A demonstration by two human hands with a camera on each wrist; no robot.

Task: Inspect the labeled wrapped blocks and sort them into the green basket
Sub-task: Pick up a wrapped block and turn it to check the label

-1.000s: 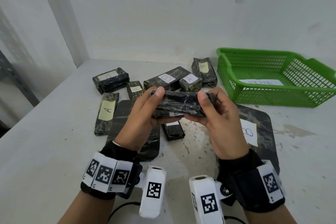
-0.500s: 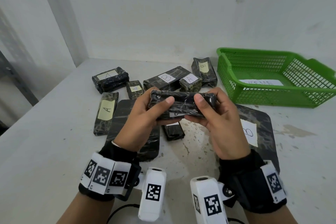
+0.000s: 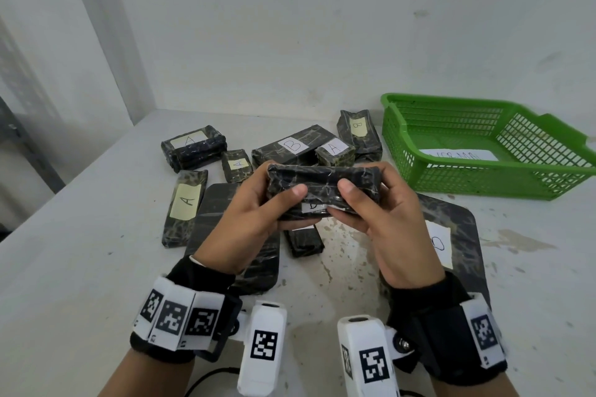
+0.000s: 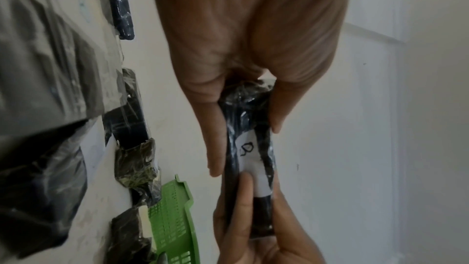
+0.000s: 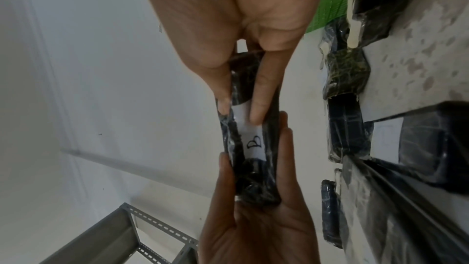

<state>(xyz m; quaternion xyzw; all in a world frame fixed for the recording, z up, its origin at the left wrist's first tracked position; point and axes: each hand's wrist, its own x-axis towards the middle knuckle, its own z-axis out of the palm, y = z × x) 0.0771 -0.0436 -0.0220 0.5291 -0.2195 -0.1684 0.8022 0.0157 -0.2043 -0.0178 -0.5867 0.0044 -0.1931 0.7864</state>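
Observation:
A dark wrapped block (image 3: 322, 184) is held above the table between both hands. My left hand (image 3: 258, 209) grips its left end, thumb on the near side. My right hand (image 3: 377, 206) grips its right end the same way. Its white label marked B (image 4: 250, 149) (image 5: 253, 143) faces down towards me, partly covered by fingers. The green basket (image 3: 483, 177) stands at the right rear with a white paper slip (image 3: 458, 155) inside. More wrapped blocks lie on the table, among them one marked A (image 3: 185, 206) and one marked B (image 3: 292, 147).
Two large flat dark wrapped slabs lie under my hands, one at the left (image 3: 225, 235) and one at the right (image 3: 451, 235) with a B label. A small dark block (image 3: 304, 240) lies between them. White walls close the back and left. A grey metal rack (image 5: 121, 234) stands off the table's left.
Both hands have rolled the block, so its label side has turned down towards me. The block sits slightly lower and nearer.

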